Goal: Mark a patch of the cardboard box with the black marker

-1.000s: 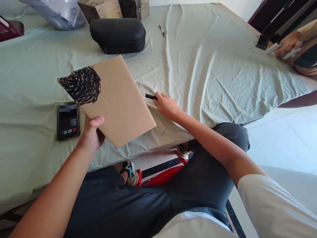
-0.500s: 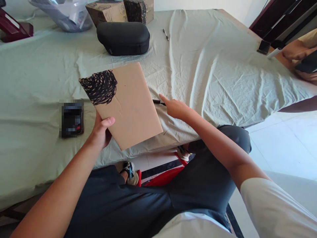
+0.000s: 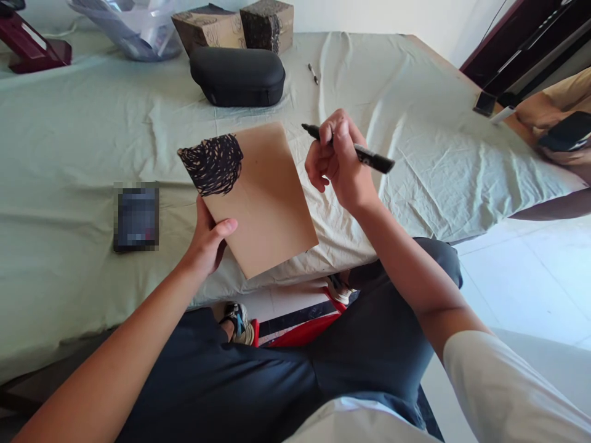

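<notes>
My left hand [image 3: 207,240] grips the lower left edge of a flat-faced piece of brown cardboard [image 3: 272,203], its thumb on top and the other fingers mostly hidden beneath. Dense black scribble [image 3: 215,163] covers the cardboard's upper left corner; the rest of the face is bare brown apart from a tiny dark dot. To the right of the cardboard, my right hand [image 3: 344,160] is raised and closed around a black marker [image 3: 378,161]. The marker's narrow tip points up and left, apart from the cardboard.
A phone with a blurred screen [image 3: 137,218] lies left on the cloth-covered table [image 3: 83,135]. Behind are a black hard case [image 3: 237,77], two scribbled boxes [image 3: 210,27], a clear plastic basket [image 3: 133,31] and a pen [image 3: 313,74]. Another person's hands [image 3: 549,111] are at far right.
My right hand has picked up the marker from the cloth beside the cardboard and lifted it. My left hand keeps its grip on the cardboard, which sits slightly further right in view.
</notes>
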Demonstrator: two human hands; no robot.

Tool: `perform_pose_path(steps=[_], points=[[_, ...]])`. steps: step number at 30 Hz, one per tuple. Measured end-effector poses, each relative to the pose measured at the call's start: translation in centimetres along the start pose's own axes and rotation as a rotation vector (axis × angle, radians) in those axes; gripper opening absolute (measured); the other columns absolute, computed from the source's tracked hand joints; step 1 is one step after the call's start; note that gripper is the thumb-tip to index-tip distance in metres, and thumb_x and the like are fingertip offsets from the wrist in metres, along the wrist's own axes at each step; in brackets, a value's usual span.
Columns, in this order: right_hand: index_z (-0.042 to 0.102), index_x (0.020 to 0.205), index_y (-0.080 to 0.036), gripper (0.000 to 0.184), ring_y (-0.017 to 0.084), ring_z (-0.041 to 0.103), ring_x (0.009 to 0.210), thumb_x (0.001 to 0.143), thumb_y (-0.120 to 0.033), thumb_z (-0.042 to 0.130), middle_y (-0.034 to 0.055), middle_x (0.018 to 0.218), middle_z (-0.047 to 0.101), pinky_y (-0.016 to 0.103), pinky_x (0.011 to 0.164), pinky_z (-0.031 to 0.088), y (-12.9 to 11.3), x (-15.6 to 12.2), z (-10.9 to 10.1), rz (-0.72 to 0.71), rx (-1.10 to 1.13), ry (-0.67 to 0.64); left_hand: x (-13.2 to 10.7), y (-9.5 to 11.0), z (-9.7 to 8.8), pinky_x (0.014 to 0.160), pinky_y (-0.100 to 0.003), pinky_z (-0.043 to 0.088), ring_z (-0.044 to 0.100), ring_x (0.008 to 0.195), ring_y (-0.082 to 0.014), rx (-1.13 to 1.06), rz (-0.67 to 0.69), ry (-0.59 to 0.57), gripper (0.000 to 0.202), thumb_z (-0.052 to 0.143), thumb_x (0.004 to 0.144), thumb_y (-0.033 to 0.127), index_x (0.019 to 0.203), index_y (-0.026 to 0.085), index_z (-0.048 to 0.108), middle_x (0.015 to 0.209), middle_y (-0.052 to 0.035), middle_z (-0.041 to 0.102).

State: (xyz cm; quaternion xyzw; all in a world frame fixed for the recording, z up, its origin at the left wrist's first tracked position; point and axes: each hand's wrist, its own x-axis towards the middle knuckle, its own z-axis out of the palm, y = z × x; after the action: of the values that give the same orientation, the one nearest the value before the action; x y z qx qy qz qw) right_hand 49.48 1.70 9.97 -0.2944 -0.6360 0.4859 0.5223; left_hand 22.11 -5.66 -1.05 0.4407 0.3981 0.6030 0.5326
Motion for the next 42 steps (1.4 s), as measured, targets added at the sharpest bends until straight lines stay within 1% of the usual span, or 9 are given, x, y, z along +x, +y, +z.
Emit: perform_pose_path(steps=[4, 7, 10, 15, 22, 26, 31, 35, 42], points=[[0.061, 0.137, -0.026, 0.051, 0.018, 0.05, 0.059, 0.11, -0.069, 0.052, -0.0056, 0.07, 0.051, 0.035, 0.059, 0.049, -0.6, -2.1, 2.8, -0.233, -0.252, -0.055, -0.7, -0.9, 1.3, 0.128, -0.056, 0.046, 0.058, 0.151, -0.0382, -0.014, -0.011, -0.04, 0.102, 0.103, 0.075, 0.051, 0.157, 0.032, 0.045, 0.164, -0.0131, 0.06], [0.064, 0.122, -0.025, 0.029, 0.018, 0.054, 0.062, 0.105, -0.045, 0.052, -0.0024, 0.077, 0.059, 0.036, 0.067, 0.056, 0.8, -2.9, 3.6, -0.425, -0.428, -0.087, -1.3, -1.3, 2.0, 0.128, -0.055, 0.046, 0.055, 0.155, -0.0382, 0.005, -0.013, -0.092, 0.107, 0.103, 0.077, 0.054, 0.162, 0.036, 0.041, 0.17, -0.0127, 0.055], [0.065, 0.109, -0.025, 0.02, 0.019, 0.064, 0.071, 0.103, -0.034, 0.048, 0.0007, 0.081, 0.064, 0.038, 0.079, 0.062, 2.3, -3.1, 3.6, -0.579, -0.523, -0.077, -1.5, -1.5, 2.2, 0.127, -0.054, 0.047, 0.054, 0.156, -0.038, 0.013, -0.017, -0.11, 0.107, 0.102, 0.078, 0.055, 0.164, 0.037, 0.041, 0.173, -0.0124, 0.054], [0.067, 0.11, -0.025, 0.013, 0.025, 0.07, 0.088, 0.099, -0.03, 0.061, 0.0042, 0.089, 0.067, 0.045, 0.097, 0.064, 3.1, -3.1, 3.3, -0.48, -0.702, -0.072, -1.4, -1.6, 1.9, 0.129, -0.056, 0.046, 0.054, 0.157, -0.038, 0.021, -0.023, -0.122, 0.113, 0.103, 0.078, 0.056, 0.169, 0.038, 0.038, 0.174, -0.0122, 0.053], [0.067, 0.111, -0.025, 0.014, 0.026, 0.067, 0.093, 0.097, -0.026, 0.066, 0.0036, 0.091, 0.066, 0.048, 0.104, 0.061, 3.2, -3.1, 3.4, -0.431, -0.763, -0.103, -1.5, -1.5, 1.6, 0.132, -0.063, 0.049, 0.053, 0.161, -0.0402, 0.094, -0.008, -0.15, 0.111, 0.099, 0.082, 0.06, 0.173, 0.046, 0.038, 0.175, -0.0086, 0.053], [0.066, 0.112, -0.025, 0.017, 0.026, 0.066, 0.095, 0.095, -0.027, 0.067, 0.0029, 0.091, 0.065, 0.047, 0.103, 0.058, 3.4, -3.1, 3.3, -0.439, -0.769, -0.112, -1.5, -1.6, 1.4, 0.131, -0.061, 0.05, 0.054, 0.16, -0.0391, 0.105, -0.001, -0.169, 0.107, 0.098, 0.084, 0.059, 0.172, 0.047, 0.038, 0.175, -0.0072, 0.053], [0.061, 0.107, -0.025, 0.012, 0.023, 0.064, 0.086, 0.095, -0.028, 0.064, 0.0007, 0.086, 0.064, 0.045, 0.099, 0.054, 3.7, -2.8, 3.2, -0.539, -0.736, -0.134, -1.6, -1.8, 1.5, 0.128, -0.055, 0.049, 0.054, 0.158, -0.0371, 0.082, 0.031, -0.166, 0.105, 0.098, 0.086, 0.058, 0.169, 0.039, 0.037, 0.175, -0.0108, 0.052], [0.059, 0.102, -0.026, 0.005, 0.022, 0.061, 0.077, 0.097, -0.028, 0.057, -0.0007, 0.081, 0.063, 0.045, 0.095, 0.052, 3.5, -2.8, 3.3, -0.582, -0.75, -0.198, -1.7, -1.8, 1.7, 0.124, -0.05, 0.051, 0.056, 0.154, -0.0355, 0.073, 0.017, -0.155, 0.103, 0.099, 0.085, 0.058, 0.166, 0.04, 0.039, 0.171, -0.01, 0.054], [0.06, 0.108, -0.026, 0.018, 0.022, 0.065, 0.083, 0.106, -0.028, 0.043, 0.0008, 0.088, 0.067, 0.044, 0.097, 0.053, 2.2, -3.6, 3.4, -0.549, -0.867, -0.334, -1.8, -1.4, 2.0, 0.116, -0.049, 0.056, 0.06, 0.148, -0.0363, 0.054, 0.005, -0.153, 0.104, 0.101, 0.08, 0.054, 0.165, 0.042, 0.041, 0.167, -0.0082, 0.058]])
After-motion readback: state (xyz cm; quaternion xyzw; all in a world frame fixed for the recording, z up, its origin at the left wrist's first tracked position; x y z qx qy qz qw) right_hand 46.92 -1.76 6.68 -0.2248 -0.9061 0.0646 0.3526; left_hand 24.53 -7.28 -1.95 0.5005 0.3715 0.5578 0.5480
